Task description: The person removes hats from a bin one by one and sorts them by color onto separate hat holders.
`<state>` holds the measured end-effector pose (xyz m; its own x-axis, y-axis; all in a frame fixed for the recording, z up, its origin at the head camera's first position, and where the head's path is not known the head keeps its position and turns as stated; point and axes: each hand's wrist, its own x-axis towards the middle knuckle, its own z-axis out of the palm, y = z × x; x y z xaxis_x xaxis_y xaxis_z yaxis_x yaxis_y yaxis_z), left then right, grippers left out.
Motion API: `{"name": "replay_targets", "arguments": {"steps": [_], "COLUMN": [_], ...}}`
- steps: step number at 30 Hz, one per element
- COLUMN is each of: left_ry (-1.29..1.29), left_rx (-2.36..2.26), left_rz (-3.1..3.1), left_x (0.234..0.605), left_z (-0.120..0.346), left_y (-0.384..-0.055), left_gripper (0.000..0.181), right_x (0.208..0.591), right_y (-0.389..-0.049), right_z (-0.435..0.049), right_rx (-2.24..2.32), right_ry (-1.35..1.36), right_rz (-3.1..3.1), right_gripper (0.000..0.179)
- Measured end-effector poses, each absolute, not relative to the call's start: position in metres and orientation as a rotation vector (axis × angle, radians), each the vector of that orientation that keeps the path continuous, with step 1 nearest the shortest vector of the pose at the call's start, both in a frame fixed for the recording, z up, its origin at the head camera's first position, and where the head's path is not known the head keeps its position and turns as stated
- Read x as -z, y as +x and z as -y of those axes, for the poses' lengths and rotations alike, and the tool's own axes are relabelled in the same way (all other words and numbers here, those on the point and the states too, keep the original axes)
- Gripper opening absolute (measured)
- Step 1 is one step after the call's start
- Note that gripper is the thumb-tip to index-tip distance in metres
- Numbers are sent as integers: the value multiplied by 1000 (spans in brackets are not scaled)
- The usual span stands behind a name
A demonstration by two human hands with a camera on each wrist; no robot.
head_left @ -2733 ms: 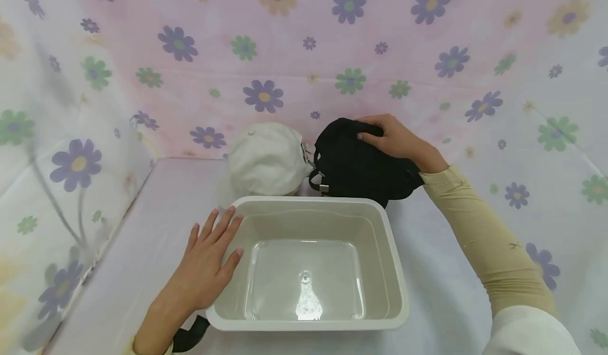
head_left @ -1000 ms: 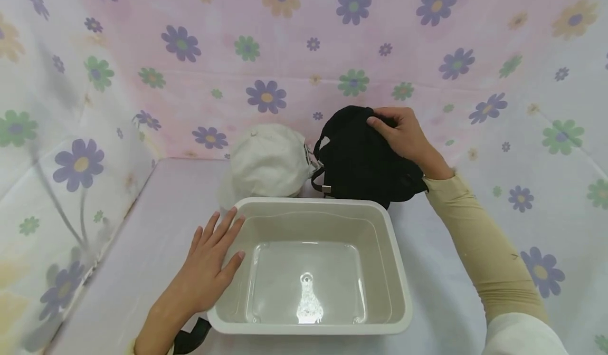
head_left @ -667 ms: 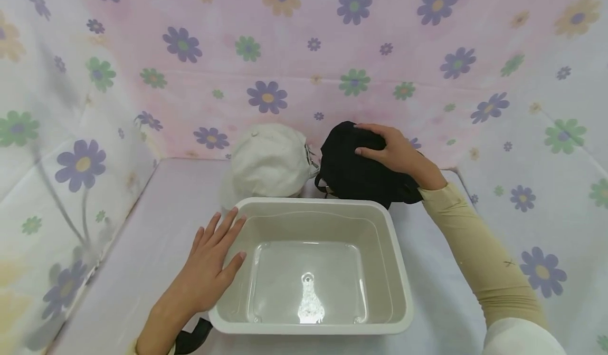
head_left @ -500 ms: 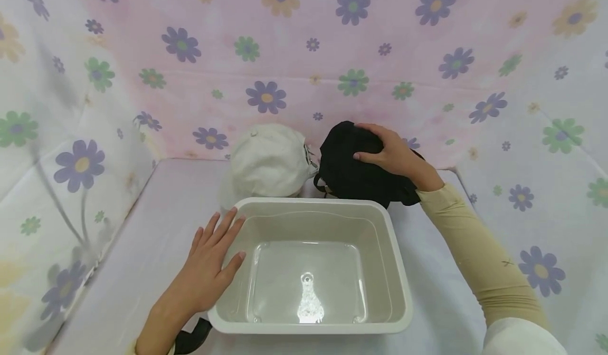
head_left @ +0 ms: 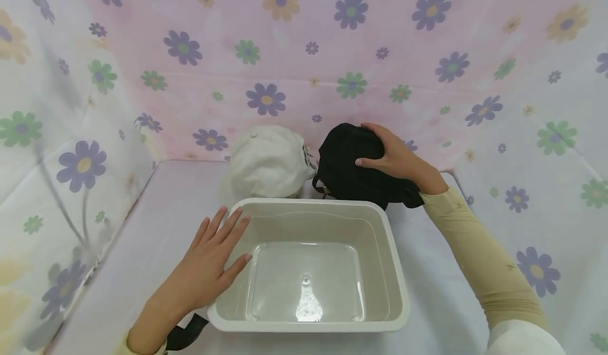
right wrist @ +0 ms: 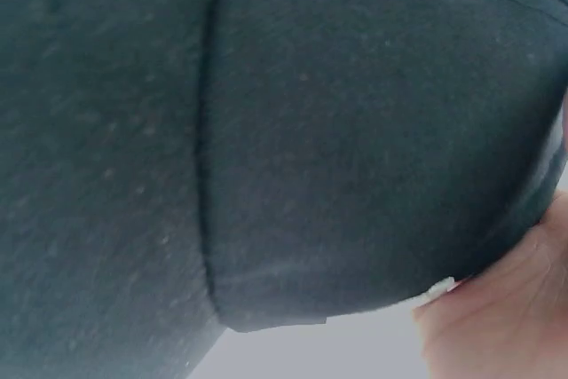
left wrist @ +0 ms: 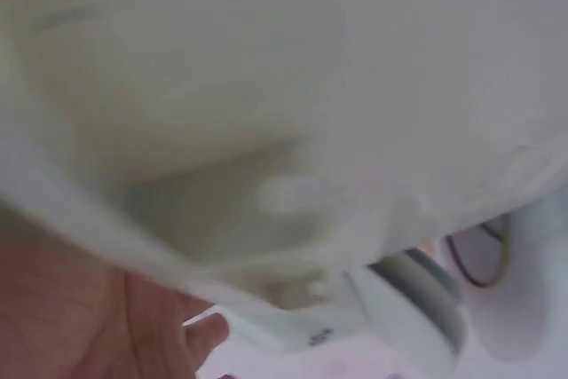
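A black cap point(head_left: 349, 160) sits just behind the bin, its brim toward the right. My right hand point(head_left: 391, 152) holds its crown from the right, thumb on the near side and fingers over the far side. In the right wrist view the dark fabric of the cap point(right wrist: 355, 148) fills most of the picture, part of the hand point(right wrist: 506, 317) at lower right. To its left sits a white cap point(head_left: 268, 160). My left hand point(head_left: 204, 262) lies with straight, spread fingers on the left rim of the off-white plastic bin point(head_left: 351, 326).
Nothing lies inside the bin. It stands on a pale cloth-covered table point(head_left: 180, 186). Flower-printed fabric point(head_left: 304, 54) closes in the back and both sides, close behind the two caps. A black strap point(head_left: 187, 334) hangs by the left wrist.
The black cap, raised in my right hand about a second ago, has come back down behind the bin. My right thumb and fingers have shifted slightly on it. The left hand stays on the rim.
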<state>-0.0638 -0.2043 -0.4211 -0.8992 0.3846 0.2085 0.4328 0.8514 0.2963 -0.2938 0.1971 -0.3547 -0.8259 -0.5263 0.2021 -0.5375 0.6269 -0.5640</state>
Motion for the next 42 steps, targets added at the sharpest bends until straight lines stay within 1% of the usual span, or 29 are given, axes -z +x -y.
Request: {"name": "replay_targets", "arguments": {"steps": [3,6,13,16,20,23,26,28,32,34,36,39,42], "left_ry": [-744,-834,-1012,-1119,-1186,-1112,-942,-795,-491,-369,-304,-309,-357], "left_rx": [533,594,705,842,1130,1430,1713,1840,1930,1899,1857,1792,1784], "left_rz": [2859,2842,2820,2713,2521,2411,2293,2230,2217,2309,2437,2632,2703], "left_x": [407,388,333,313,296,292,295,302,321,331,340,350,357], "left_z": [202,197,178,164,138,114,90,77,57,51,46,40,36], "left_y": [-65,-68,-81,-95,-127,-155,-186,-206,-238,-248,-256,-260,-262], "left_gripper": [69,69,67,64,56,49,43,44,47,46,46,47,47], "right_x": [357,357,349,343,338,341,350,359,376,384,391,398,403], "right_y": [-292,-291,-285,-282,-279,-275,-273,-271,-270,-270,-269,-270,-270], "right_z": [-201,-206,-217,-222,-229,-235,-241,-246,-255,-258,-260,-261,-262], "right_rx": [-1003,-1033,-1024,-1103,-1289,-1383,-1432,-1468,-1540,-1566,-1570,-1572,-1565], "right_ry": [922,920,900,888,818,691,515,402,245,213,205,201,190], "right_rz": [2794,2773,2714,2638,2517,2478,2489,2513,2629,2704,2779,2838,2854], "right_gripper": [88,82,70,62,50,46,45,47,55,60,62,64,66]}}
